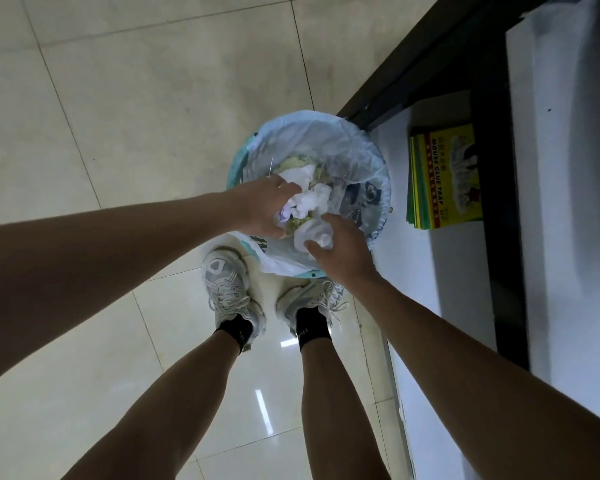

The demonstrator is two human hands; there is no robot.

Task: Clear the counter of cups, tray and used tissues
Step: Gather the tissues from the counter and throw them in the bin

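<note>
Legs and shoes: two bare legs are seen from above, ending in black socks and white sneakers (pixel 231 292) planted on the glossy tiled floor (pixel 118 98), toes just short of the bin.

Right hand (pixel 343 249): held over the near rim of the bin, its fingers curled and clamped on a wad of white tissue (pixel 314 233).

Left hand (pixel 264 206): held over the left part of the bin opening, fingers bent around a second crumpled bundle of tissues (pixel 305 202), with some greenish scraps beneath it. How tightly this bundle is gripped cannot be told, since the fingertips are hidden under the paper.

Trash bin (pixel 238 161): a round, teal-rimmed container lined with a translucent pale blue bag (pixel 326 140); more crumpled white paper and greenish waste are seen inside it. The bag's edge is draped over the near rim.

Mouse glue trap packs (pixel 444 174): a stack of yellow, green and red printed folders lies on a white surface to the right of the bin, beside a dark frame (pixel 492 202).
</note>
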